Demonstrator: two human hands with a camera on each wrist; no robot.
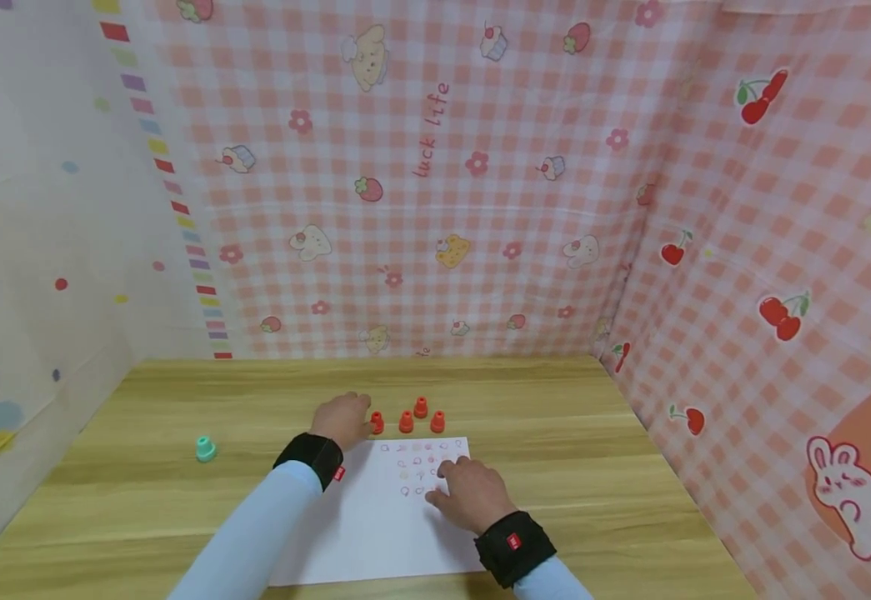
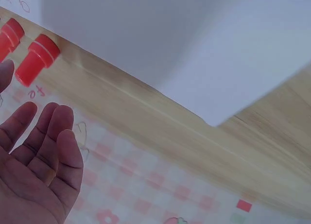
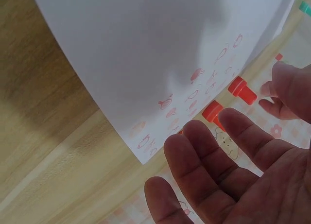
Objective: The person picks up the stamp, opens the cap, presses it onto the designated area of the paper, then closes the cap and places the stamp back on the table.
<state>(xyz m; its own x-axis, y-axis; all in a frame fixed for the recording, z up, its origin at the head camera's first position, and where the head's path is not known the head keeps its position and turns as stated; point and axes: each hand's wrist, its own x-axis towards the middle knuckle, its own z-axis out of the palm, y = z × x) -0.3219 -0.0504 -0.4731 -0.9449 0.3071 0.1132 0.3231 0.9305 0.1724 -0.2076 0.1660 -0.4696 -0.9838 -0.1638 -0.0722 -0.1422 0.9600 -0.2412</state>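
Note:
A white sheet of paper lies on the table, with rows of small reddish printed marks in its far right part. Several red toy stamps stand just beyond its far edge. My left hand is beside the leftmost red stamp, its fingers loosely bent around nothing. In the left wrist view, a red stamp shows past the fingertips. Over the paper's right side hovers my right hand, fingers spread and relaxed, covering some marks. Its palm holds nothing in the right wrist view.
Off to the left on the wooden table stands a turquoise stamp. Pink checked cloth hangs behind the table's far edge, and more patterned cloth borders the right side.

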